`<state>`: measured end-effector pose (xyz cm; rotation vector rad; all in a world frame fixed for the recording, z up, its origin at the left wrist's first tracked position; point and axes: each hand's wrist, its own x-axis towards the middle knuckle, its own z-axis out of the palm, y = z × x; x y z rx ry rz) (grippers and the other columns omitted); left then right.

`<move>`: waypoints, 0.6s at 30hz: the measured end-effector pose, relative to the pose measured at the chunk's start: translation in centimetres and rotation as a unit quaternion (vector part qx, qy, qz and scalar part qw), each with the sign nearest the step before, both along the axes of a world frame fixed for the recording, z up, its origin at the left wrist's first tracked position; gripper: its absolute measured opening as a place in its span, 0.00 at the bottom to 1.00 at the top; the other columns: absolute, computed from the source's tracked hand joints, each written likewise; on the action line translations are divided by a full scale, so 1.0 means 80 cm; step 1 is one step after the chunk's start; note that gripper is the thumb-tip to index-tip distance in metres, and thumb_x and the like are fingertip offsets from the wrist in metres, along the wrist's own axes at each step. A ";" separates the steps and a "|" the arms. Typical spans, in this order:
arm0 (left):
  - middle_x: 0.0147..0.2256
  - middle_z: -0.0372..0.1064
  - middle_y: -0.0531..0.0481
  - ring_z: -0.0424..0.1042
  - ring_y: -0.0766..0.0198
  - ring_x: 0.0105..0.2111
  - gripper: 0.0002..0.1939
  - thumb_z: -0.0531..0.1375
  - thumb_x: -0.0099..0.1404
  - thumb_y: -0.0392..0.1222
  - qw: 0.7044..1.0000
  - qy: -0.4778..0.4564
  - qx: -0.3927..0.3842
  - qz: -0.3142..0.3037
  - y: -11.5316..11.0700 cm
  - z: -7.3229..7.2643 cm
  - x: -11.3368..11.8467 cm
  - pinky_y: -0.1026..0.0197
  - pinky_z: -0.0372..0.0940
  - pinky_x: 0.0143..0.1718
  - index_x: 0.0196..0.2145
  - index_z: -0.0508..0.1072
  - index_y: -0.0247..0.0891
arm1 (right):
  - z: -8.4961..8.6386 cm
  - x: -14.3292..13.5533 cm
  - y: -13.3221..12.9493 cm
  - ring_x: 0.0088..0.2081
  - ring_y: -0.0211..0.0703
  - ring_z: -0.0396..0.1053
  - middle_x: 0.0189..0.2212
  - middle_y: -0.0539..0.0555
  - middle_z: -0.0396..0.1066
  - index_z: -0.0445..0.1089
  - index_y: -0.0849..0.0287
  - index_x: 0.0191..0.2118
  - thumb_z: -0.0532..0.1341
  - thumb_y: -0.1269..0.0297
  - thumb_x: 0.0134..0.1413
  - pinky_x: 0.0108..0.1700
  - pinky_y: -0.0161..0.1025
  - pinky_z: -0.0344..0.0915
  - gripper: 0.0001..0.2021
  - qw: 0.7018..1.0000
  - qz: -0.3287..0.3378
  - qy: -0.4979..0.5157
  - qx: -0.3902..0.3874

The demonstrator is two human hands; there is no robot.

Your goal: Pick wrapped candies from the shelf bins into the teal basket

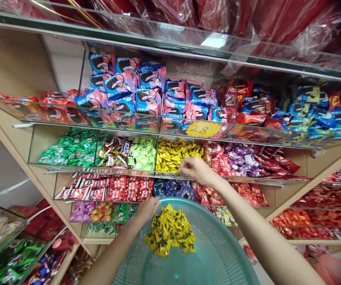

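Observation:
My left hand (pixel 147 207) is closed on the far rim of a large green plastic basket (pixel 224 241). In the basket lies a heap of yellow-wrapped candies (pixel 172 231) with dark print. My right hand (pixel 196 169) reaches to the shelf, at the front of a compartment of the same yellow candies (pixel 173 152). Its fingers are curled together and point down toward them; what they hold, if anything, is hidden. Left of that compartment sit light green packets (pixel 143 153); to its right are red and purple wrapped candies (pixel 242 160).
A clear front panel edges each shelf. Above, blue and pink biscuit packs (pixel 120 85) fill a shelf with a yellow "28" price tag (pixel 204 129). Below are red packets (pixel 130 189) and dark blue candies (pixel 178 189). Green candies (pixel 72 147) lie at the left.

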<state>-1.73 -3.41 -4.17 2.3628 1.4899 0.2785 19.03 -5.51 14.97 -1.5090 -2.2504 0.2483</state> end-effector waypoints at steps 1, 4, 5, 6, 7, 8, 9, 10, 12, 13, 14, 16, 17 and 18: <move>0.48 0.69 0.45 0.68 0.58 0.47 0.22 0.44 0.67 0.48 1.000 0.001 -0.002 0.001 -0.001 0.001 0.000 0.62 0.61 0.44 0.53 0.66 0.41 | 0.004 -0.002 0.011 0.30 0.36 0.64 0.28 0.53 0.70 0.69 0.62 0.34 0.54 0.65 0.55 0.33 0.33 0.56 0.08 0.998 -0.033 -0.031 0.036; 0.49 0.69 0.45 0.67 0.57 0.48 0.23 0.44 0.67 0.49 1.000 0.001 -0.009 0.006 -0.003 0.005 0.000 0.61 0.61 0.45 0.54 0.66 0.40 | 0.002 -0.009 0.035 0.37 0.39 0.65 0.36 0.55 0.68 0.68 0.61 0.38 0.54 0.67 0.56 0.37 0.33 0.56 0.07 0.981 -0.096 -0.141 0.096; 0.49 0.69 0.45 0.67 0.57 0.48 0.23 0.44 0.67 0.49 1.000 0.000 -0.010 0.008 -0.003 0.006 0.000 0.61 0.61 0.45 0.54 0.66 0.41 | -0.001 -0.011 0.040 0.39 0.40 0.65 0.38 0.57 0.67 0.67 0.61 0.39 0.53 0.67 0.56 0.37 0.33 0.57 0.08 0.974 -0.105 -0.173 0.105; 0.49 0.69 0.45 0.67 0.57 0.48 0.23 0.45 0.67 0.50 1.000 -0.002 -0.011 0.011 -0.004 0.006 0.001 0.62 0.61 0.45 0.54 0.66 0.41 | -0.003 -0.014 0.044 0.40 0.41 0.64 0.40 0.57 0.65 0.66 0.61 0.40 0.53 0.67 0.57 0.38 0.34 0.57 0.08 0.967 -0.109 -0.202 0.114; 0.49 0.69 0.46 0.67 0.57 0.48 0.23 0.44 0.67 0.50 1.000 -0.003 -0.012 0.012 -0.004 0.006 0.001 0.62 0.61 0.45 0.54 0.66 0.41 | -0.006 -0.016 0.046 0.41 0.42 0.64 0.40 0.58 0.64 0.65 0.61 0.41 0.52 0.67 0.58 0.38 0.34 0.57 0.08 0.960 -0.112 -0.225 0.121; 0.49 0.69 0.46 0.67 0.57 0.48 0.23 0.45 0.67 0.50 1.000 -0.004 -0.012 0.012 -0.004 0.006 0.001 0.62 0.61 0.45 0.54 0.66 0.42 | -0.008 -0.018 0.047 0.41 0.42 0.63 0.41 0.58 0.64 0.65 0.61 0.41 0.51 0.67 0.59 0.38 0.34 0.57 0.08 0.955 -0.114 -0.242 0.127; 0.49 0.69 0.46 0.67 0.57 0.48 0.23 0.45 0.67 0.50 1.000 -0.003 -0.010 0.012 -0.004 0.005 0.001 0.61 0.61 0.45 0.54 0.66 0.41 | -0.010 -0.020 0.048 0.41 0.43 0.63 0.40 0.58 0.64 0.64 0.61 0.41 0.50 0.67 0.59 0.38 0.35 0.57 0.08 0.951 -0.114 -0.254 0.131; 0.49 0.69 0.46 0.67 0.57 0.48 0.23 0.45 0.67 0.49 1.000 -0.003 -0.008 0.012 -0.003 0.004 0.001 0.61 0.61 0.45 0.53 0.66 0.41 | -0.012 -0.021 0.049 0.41 0.43 0.63 0.40 0.58 0.64 0.64 0.60 0.41 0.50 0.68 0.60 0.38 0.35 0.57 0.08 0.949 -0.112 -0.262 0.134; 0.49 0.69 0.45 0.68 0.56 0.48 0.23 0.44 0.67 0.49 1.000 -0.001 -0.006 0.009 -0.003 0.003 0.000 0.61 0.61 0.44 0.53 0.67 0.41 | -0.013 -0.021 0.050 0.41 0.44 0.63 0.39 0.58 0.64 0.64 0.60 0.41 0.51 0.68 0.59 0.37 0.35 0.57 0.08 0.947 -0.110 -0.269 0.138; 0.49 0.69 0.45 0.68 0.56 0.48 0.23 0.44 0.67 0.50 1.000 -0.001 -0.007 0.008 -0.003 0.003 0.000 0.61 0.61 0.44 0.53 0.67 0.41 | -0.014 -0.020 0.051 0.41 0.44 0.63 0.39 0.57 0.64 0.64 0.60 0.40 0.51 0.67 0.59 0.37 0.35 0.56 0.07 0.946 -0.110 -0.270 0.140; 0.49 0.69 0.45 0.68 0.56 0.48 0.23 0.44 0.67 0.50 1.000 -0.001 -0.010 0.007 -0.003 0.002 0.000 0.61 0.61 0.43 0.53 0.66 0.41 | -0.014 -0.020 0.052 0.41 0.45 0.63 0.39 0.57 0.64 0.64 0.60 0.40 0.51 0.67 0.59 0.37 0.35 0.56 0.07 0.946 -0.109 -0.271 0.144; 0.49 0.69 0.45 0.68 0.57 0.48 0.23 0.43 0.67 0.51 1.000 0.002 -0.016 0.007 -0.003 0.003 0.000 0.61 0.62 0.43 0.54 0.65 0.41 | -0.014 -0.019 0.053 0.41 0.45 0.63 0.39 0.57 0.65 0.64 0.60 0.40 0.52 0.66 0.59 0.37 0.36 0.56 0.07 0.945 -0.108 -0.271 0.150; 0.49 0.68 0.45 0.68 0.57 0.48 0.24 0.43 0.67 0.51 1.000 0.005 -0.017 0.008 -0.003 0.003 0.001 0.61 0.62 0.43 0.54 0.65 0.41 | -0.014 -0.019 0.053 0.41 0.45 0.63 0.39 0.57 0.65 0.64 0.60 0.40 0.52 0.66 0.59 0.37 0.36 0.56 0.07 0.944 -0.107 -0.272 0.153; 0.50 0.68 0.45 0.67 0.57 0.48 0.23 0.43 0.67 0.50 1.000 0.008 -0.016 0.011 -0.003 0.003 0.001 0.61 0.61 0.43 0.54 0.65 0.42 | -0.014 -0.019 0.053 0.41 0.45 0.62 0.39 0.58 0.65 0.64 0.61 0.40 0.53 0.66 0.59 0.37 0.36 0.55 0.07 0.943 -0.106 -0.273 0.156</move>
